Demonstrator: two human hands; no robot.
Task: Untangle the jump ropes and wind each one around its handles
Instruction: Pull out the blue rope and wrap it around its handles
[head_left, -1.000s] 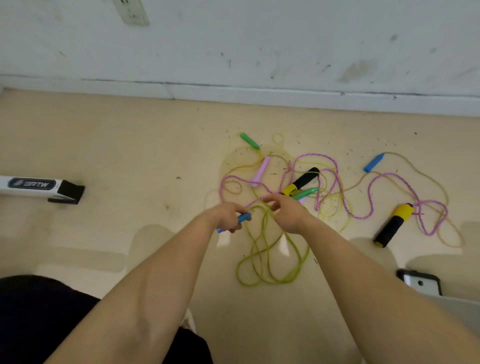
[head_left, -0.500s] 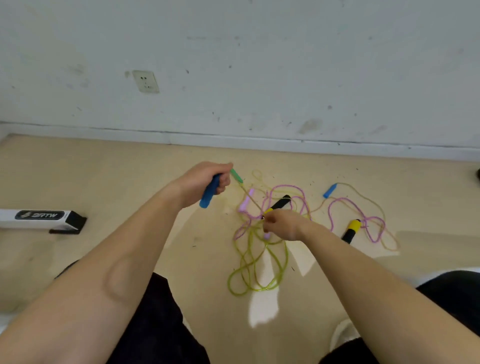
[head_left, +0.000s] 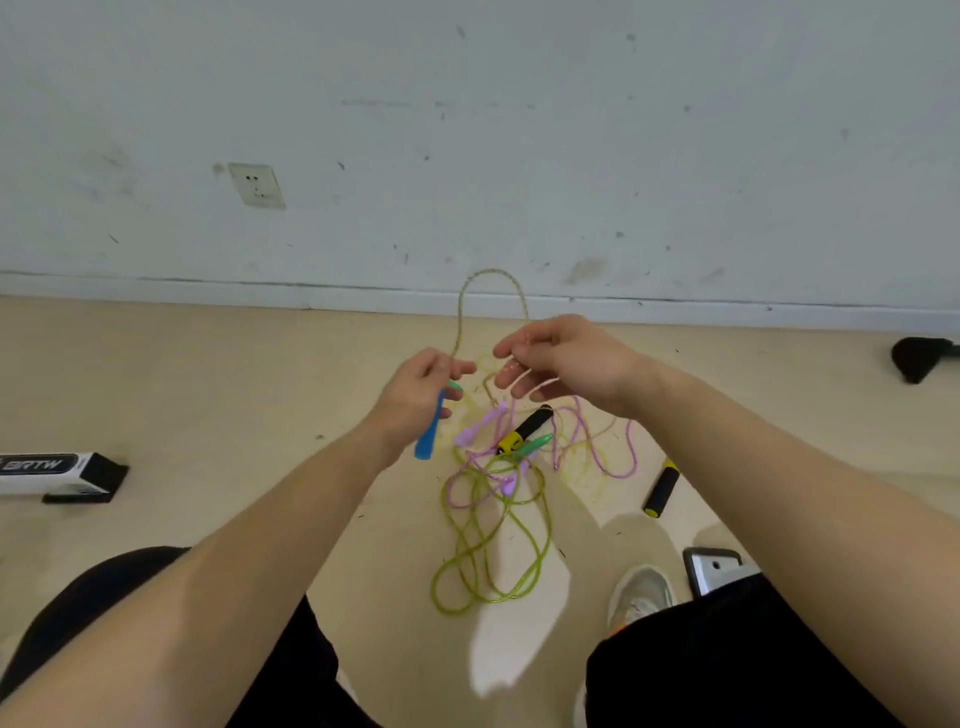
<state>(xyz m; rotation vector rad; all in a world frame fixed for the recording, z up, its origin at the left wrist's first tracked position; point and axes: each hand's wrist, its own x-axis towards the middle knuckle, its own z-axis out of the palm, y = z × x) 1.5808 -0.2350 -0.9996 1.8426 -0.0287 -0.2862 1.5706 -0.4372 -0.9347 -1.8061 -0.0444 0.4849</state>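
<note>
– So, what have the hands got?
– On my screen the left hand (head_left: 421, 389) grips a blue handle (head_left: 427, 439), which hangs down out of the fist. A small green tip (head_left: 455, 385) pokes out by its fingers. The right hand (head_left: 566, 358) is just beside it, fingers half curled round the tan rope (head_left: 491, 270).
– Where does that rope run?
– It arches up between the two hands, its top showing against the wall (head_left: 519, 130). Pale strands hang below the hands towards the tangle on the floor (head_left: 208, 389).
– And the tangle?
– I see it just beyond the hands. The green rope (head_left: 548, 540) loops nearest the person and the pink rope (head_left: 635, 454) spreads right. In the middle a pink handle (head_left: 475, 431), a green handle (head_left: 535, 444) and a black-and-yellow handle (head_left: 524, 428) lie close together. A second black-and-yellow handle (head_left: 661, 488) lies apart on the right.
– Anything else?
– A white box (head_left: 47, 470) on the left, a socket (head_left: 257, 184) on the wall, and a shoe (head_left: 641, 592) near right.
</note>
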